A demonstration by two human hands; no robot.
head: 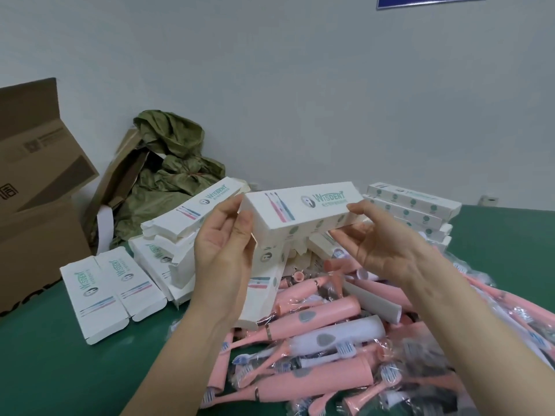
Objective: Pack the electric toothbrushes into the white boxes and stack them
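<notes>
Held above toothbrush pile [330, 334] on table [45, 373]: white box [303, 205], left hand [222, 250] gripping one end, right hand [387, 250] pinching the other.

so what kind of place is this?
Probably a small packing bench: a heap of pink plastic-wrapped electric toothbrushes, stacked white printed cardboard boxes, and a brown corrugated shipping carton on a green mat.

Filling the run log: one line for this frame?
white box: raised over toothbrush pile | left hand: grips left end | right hand: grips right end | stacked boxes: far right
</notes>
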